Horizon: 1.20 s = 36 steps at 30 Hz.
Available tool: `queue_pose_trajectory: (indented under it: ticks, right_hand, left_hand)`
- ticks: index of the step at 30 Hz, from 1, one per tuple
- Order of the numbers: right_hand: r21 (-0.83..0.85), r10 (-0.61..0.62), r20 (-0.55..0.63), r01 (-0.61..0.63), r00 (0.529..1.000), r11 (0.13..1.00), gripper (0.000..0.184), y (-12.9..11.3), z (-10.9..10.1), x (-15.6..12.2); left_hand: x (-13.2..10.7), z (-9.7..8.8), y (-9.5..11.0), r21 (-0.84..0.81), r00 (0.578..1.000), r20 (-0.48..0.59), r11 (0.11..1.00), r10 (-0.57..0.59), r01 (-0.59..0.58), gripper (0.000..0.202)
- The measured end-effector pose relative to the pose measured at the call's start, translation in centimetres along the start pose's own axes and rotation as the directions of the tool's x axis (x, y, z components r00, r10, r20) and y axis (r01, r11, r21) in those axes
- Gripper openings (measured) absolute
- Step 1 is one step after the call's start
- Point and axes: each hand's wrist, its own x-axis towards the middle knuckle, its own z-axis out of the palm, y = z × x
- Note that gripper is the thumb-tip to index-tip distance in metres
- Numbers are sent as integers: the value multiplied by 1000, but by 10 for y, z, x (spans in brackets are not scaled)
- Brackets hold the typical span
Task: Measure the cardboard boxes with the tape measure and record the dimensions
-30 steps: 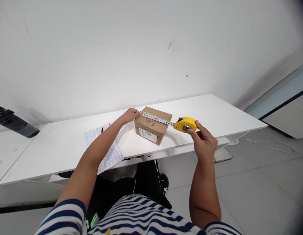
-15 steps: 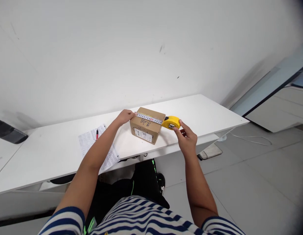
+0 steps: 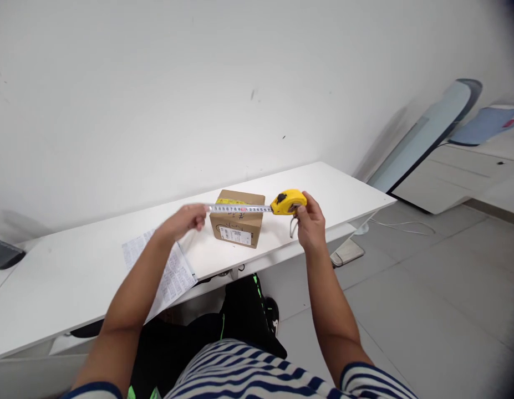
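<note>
My right hand (image 3: 310,221) grips the yellow tape measure (image 3: 288,202) by its case, at the right of a small brown cardboard box (image 3: 235,221). A grey strap hangs below the case. The white blade, marked with numbers, stretches left across the box and seems raised over its top. At the blade's end my left hand (image 3: 186,221) has its fingers closed, the tip between them, somewhat blurred. On the box I see handwriting, yellow tape and a white label on the near side. It stands on the white table (image 3: 94,277).
Printed paper (image 3: 173,277) lies at the table's front edge, partly under my left forearm. A dark object (image 3: 5,254) stands at the far left. Behind is the white wall (image 3: 198,100). Glass-like panels (image 3: 423,138) lean at the right, and a cable (image 3: 406,226) lies on the floor.
The blade has come up off the box's top, and slightly more of it is out. My left hand has moved left, away from the box. The view has shifted; my forearm now hides the red pen.
</note>
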Motion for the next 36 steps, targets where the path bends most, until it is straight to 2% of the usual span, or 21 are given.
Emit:
queue_pose_trajectory:
  ticks: [2, 3, 4, 6, 7, 9, 10, 12, 15, 17, 22, 25, 30, 33, 36]
  right_hand:
    - [201, 93, 75, -107, 993, 974, 46, 19, 11, 32]
    - [258, 143, 148, -178, 978, 950, 44, 28, 18, 49]
    - [297, 189, 229, -254, 955, 920, 43, 37, 27, 66]
    - [334, 254, 360, -378, 898, 863, 41, 53, 46, 95]
    - [337, 277, 409, -426, 869, 840, 40, 60, 56, 107]
    - [330, 308, 477, -493, 823, 805, 36, 72, 75, 125]
    - [327, 318, 499, -515, 806, 792, 34, 78, 84, 131]
    - [326, 336, 527, -551, 781, 768, 31, 90, 96, 137]
    - [307, 382, 549, -605, 743, 735, 30, 106, 106, 132]
    - [324, 395, 546, -621, 739, 714, 32, 112, 109, 122]
    - [392, 376, 498, -590, 781, 706, 34, 106, 109, 102]
    - [356, 381, 472, -567, 795, 743, 38, 96, 109, 99]
    - [326, 372, 441, -532, 817, 781, 42, 89, 110, 98]
    - [259, 391, 441, -532, 807, 806, 41, 87, 108, 102]
    - [185, 394, 456, -518, 798, 835, 41, 74, 103, 107]
  left_hand:
    - [-26, 30, -19, -16, 990, 125, 998, -62, 64, 35]
    - [-36, 47, -28, -4, 985, 142, 995, -95, 96, 35]
    - [-43, 63, -37, 25, 992, 89, 996, -91, 89, 35]
    - [-46, 91, -47, 277, 988, -154, 960, 5, 39, 32]
    - [-44, 101, -49, 441, 959, -268, 897, 88, 41, 30]
    - [-36, 111, -47, 708, 895, -372, 698, 244, 104, 24]
    - [-31, 113, -45, 786, 876, -381, 603, 296, 138, 23]
    - [-24, 111, -41, 866, 858, -365, 470, 360, 172, 31]
    - [-19, 107, -38, 915, 823, -348, 355, 450, 193, 47]
    - [-16, 106, -36, 927, 824, -331, 322, 459, 193, 51]
    - [-7, 105, -26, 911, 905, -325, 349, 276, 220, 55]
    - [-3, 106, -20, 897, 924, -324, 378, 203, 231, 61]
    - [5, 102, -15, 888, 939, -307, 402, 155, 223, 57]
    - [9, 94, -14, 899, 955, -264, 394, 138, 192, 58]
    - [5, 82, -16, 909, 968, -204, 395, 144, 133, 58]
